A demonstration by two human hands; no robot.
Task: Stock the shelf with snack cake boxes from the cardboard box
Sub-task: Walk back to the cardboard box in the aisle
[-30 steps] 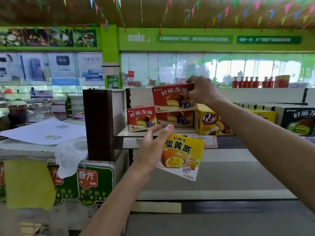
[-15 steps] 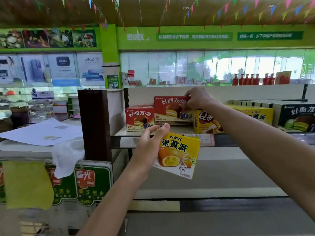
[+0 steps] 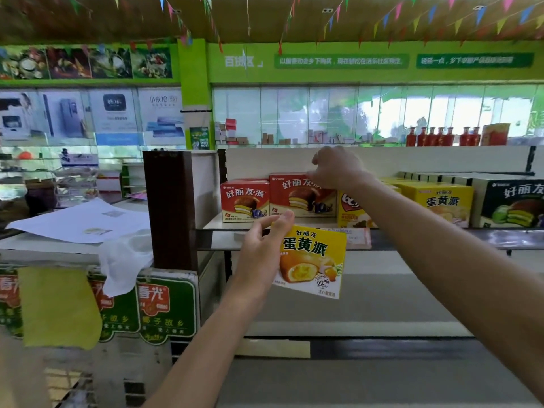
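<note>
Snack cake boxes stand in a row on the upper shelf [image 3: 294, 223] at the far middle of the scene: a small red box [image 3: 245, 200] at the left end, a wider red box [image 3: 297, 195] touching its right side, then a yellow-and-red box [image 3: 350, 212] partly hidden behind the right forearm, a yellow box [image 3: 441, 203] further right, and a dark box with green cakes [image 3: 512, 203] at the right edge. The right hand [image 3: 338, 169] hovers at the top right corner of the wider red box, fingers loosely curled and blurred; whether its grip touches the box I cannot tell, and it holds nothing that can be seen. The left hand [image 3: 262, 254] is nearer and lower, in front of the shelf edge, and its grip pinches a yellow egg-yolk cake box [image 3: 312, 260] by the left edge, thumb on the front face, the box tilted slightly with its printed front facing the camera. To the left of the shelf rises a dark brown post [image 3: 170, 210]. Further left a desk [image 3: 44, 248] carries a white sheet of paper [image 3: 82, 222] and a crumpled white plastic bag [image 3: 123, 260] hanging over its edge.
</note>
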